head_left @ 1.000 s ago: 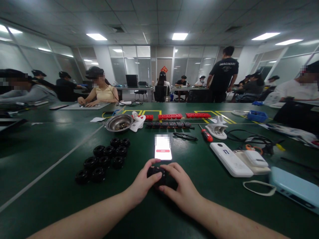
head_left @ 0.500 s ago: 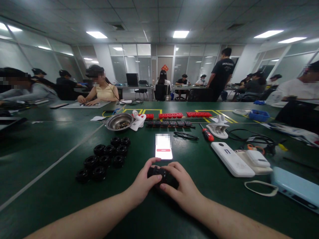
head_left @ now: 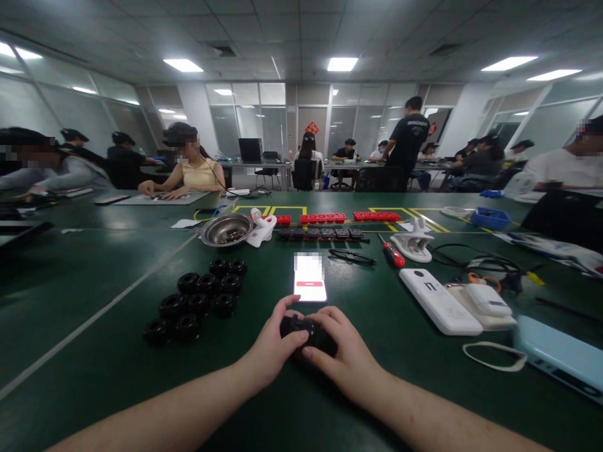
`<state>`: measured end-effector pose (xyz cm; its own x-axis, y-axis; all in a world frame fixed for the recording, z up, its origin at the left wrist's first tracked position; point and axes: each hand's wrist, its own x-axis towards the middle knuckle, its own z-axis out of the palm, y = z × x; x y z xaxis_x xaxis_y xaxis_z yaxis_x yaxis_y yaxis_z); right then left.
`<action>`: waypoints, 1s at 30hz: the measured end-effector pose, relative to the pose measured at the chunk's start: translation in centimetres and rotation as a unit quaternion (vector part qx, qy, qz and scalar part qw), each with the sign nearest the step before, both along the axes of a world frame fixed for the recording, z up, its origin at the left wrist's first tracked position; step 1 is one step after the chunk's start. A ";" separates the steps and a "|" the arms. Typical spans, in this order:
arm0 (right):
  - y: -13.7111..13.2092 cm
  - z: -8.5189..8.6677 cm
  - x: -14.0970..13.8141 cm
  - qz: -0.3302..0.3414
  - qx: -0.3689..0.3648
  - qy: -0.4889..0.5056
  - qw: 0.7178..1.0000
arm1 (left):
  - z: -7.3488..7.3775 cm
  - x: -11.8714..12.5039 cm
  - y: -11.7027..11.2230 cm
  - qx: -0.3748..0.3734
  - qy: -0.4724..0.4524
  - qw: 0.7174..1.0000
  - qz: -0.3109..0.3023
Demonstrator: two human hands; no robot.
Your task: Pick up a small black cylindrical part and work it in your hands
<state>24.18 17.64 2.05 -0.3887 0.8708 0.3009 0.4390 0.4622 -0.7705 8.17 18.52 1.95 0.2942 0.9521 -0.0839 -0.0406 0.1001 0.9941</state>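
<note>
Both my hands meet over a small black wheel-like part (head_left: 301, 329) on the green table (head_left: 103, 351). My left hand (head_left: 273, 345) curls round its left side, thumb on top. From the right, my right hand (head_left: 343, 355) grips it with fingers bent over it. A lit phone (head_left: 309, 284) lies just beyond the hands. To the left sits a cluster of several black wheels (head_left: 198, 300) like the one held.
Farther back are a metal bowl (head_left: 226, 230), a white tool (head_left: 261, 229), red and black part strips (head_left: 325, 226), a red screwdriver (head_left: 390, 252) and a white holder (head_left: 414, 242). White devices (head_left: 438, 300), cables and a light blue case (head_left: 560, 358) lie right. Other people sit at surrounding tables.
My hands have stayed on the black part with almost no movement. A standing person in a black shirt in the background has walked to the left.
</note>
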 end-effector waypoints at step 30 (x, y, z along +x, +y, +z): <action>-0.2 0.0 0.1 -0.015 -0.003 -0.023 1.000 | -0.1 0.0 -0.1 -0.005 -0.004 1.000 0.007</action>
